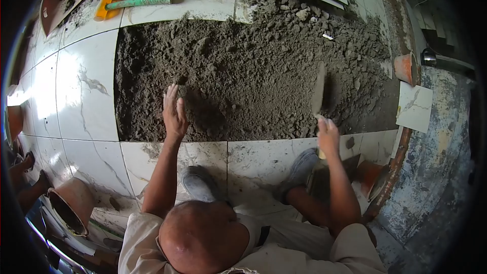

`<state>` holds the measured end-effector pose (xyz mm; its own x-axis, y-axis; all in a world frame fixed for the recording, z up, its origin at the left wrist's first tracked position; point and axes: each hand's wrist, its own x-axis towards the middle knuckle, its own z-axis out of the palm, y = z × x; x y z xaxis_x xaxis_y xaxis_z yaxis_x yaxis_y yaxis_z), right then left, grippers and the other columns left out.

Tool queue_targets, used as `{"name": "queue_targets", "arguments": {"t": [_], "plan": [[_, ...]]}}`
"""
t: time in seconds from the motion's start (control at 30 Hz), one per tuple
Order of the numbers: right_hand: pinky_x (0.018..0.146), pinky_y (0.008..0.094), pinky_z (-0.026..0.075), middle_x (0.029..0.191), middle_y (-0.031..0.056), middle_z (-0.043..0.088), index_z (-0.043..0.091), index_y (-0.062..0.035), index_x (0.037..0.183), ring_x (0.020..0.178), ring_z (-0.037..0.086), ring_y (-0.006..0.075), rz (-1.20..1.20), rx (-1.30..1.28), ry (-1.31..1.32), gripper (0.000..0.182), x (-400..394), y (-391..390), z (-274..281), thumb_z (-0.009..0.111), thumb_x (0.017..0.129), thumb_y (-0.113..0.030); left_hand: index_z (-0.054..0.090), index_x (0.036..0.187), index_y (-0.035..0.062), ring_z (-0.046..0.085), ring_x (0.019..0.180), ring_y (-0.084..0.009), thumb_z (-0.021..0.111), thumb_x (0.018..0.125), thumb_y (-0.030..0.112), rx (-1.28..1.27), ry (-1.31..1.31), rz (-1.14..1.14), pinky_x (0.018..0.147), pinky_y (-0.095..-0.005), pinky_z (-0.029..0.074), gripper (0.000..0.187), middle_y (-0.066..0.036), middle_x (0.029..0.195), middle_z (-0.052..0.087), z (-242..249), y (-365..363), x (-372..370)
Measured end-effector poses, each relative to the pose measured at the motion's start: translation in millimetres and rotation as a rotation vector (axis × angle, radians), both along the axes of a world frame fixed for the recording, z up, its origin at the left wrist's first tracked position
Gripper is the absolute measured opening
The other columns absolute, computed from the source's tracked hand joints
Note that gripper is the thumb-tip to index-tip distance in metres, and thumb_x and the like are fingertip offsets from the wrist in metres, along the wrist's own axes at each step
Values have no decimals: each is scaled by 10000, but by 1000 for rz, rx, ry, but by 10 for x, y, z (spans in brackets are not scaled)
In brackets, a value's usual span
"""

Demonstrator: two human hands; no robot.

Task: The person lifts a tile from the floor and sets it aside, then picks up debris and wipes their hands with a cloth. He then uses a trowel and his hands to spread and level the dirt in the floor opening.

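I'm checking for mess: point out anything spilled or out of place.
A small white scrap lies in the grey mix, perhaps litter; a dark clump sits on the tiles near the right hand, probably spilled.

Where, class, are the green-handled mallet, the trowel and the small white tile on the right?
Green-handled mallet [139, 3]: head view, on the handle.
Trowel [319, 91]: head view, on the blade.
Small white tile [415, 107]: head view, middle of its face.
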<state>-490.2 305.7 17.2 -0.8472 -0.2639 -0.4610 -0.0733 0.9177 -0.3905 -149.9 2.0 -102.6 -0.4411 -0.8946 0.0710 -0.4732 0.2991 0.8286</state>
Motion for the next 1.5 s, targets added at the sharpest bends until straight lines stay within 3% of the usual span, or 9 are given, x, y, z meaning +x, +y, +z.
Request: {"name": "queue_targets", "arguments": {"t": [0.2,0.3,0.6,0.73,0.93,1.07,1.27,1.37,1.5], "plan": [[522,411,504,697,147,663,596,-25,944,555,637,306,545,-527,25,386,1161,-875,-377,572,953,-410,477,1372,4,374,1384,-358,399,1026,280,-34,-22,-95,1174,-466,211,449,-203,1425,473,41,154,-154],[552,490,499,725,228,646,585,-14,966,676,645,438,664,-24,51,419,1055,-946,-738,560,949,-432,482,1367,6,379,1381,-361,404,1025,266,-53,-53,-84,1166,-466,229,437,-208,1422,475,63,136,-30],[533,419,478,704,189,627,546,-16,1018,646,649,358,668,-659,206,361,949,-994,-724,563,965,-373,481,1370,13,387,1368,-363,411,1021,227,-25,-26,-17,1166,-468,228,416,-208,1418,475,40,102,-8],[504,370,451,611,125,557,527,-23,957,553,601,274,738,44,174,380,979,-1111,-503,525,986,-401,475,1374,15,384,1371,-363,412,1022,259,-46,-18,-15,1168,-469,219,433,-205,1422,472,28,162,4],[530,355,464,616,99,546,510,-18,909,563,603,264,421,-837,44,341,1112,-1406,-374,500,1005,-345,480,1364,9,384,1372,-362,409,1023,256,-4,-39,-15,1165,-469,227,427,-205,1422,470,19,118,6],[704,570,484,886,283,657,530,-4,987,863,626,491,612,132,-22,431,1003,-1282,-646,507,972,-435,477,1368,11,384,1372,-365,404,1024,262,-2,-13,5,1165,-470,225,432,-206,1423,468,11,112,-14],[545,386,477,665,91,588,532,-21,912,621,633,245,348,-590,-120,289,1051,-1707,155,506,999,-296,478,1364,10,386,1364,-378,422,1016,237,-7,-8,-6,1161,-472,232,419,-212,1412,474,-21,146,53],[570,409,497,700,108,626,533,-12,921,642,651,310,489,-759,-7,260,922,-1338,-399,519,991,-261,481,1361,8,387,1363,-379,425,1014,233,-2,5,3,1161,-473,233,417,-212,1409,478,31,80,2],[684,483,513,796,227,650,546,5,988,784,638,460,699,198,63,393,698,-1135,-651,540,968,-387,486,1362,20,386,1367,-372,445,1005,229,-35,15,-11,1162,-478,232,417,-207,1406,483,-41,75,5]]}}
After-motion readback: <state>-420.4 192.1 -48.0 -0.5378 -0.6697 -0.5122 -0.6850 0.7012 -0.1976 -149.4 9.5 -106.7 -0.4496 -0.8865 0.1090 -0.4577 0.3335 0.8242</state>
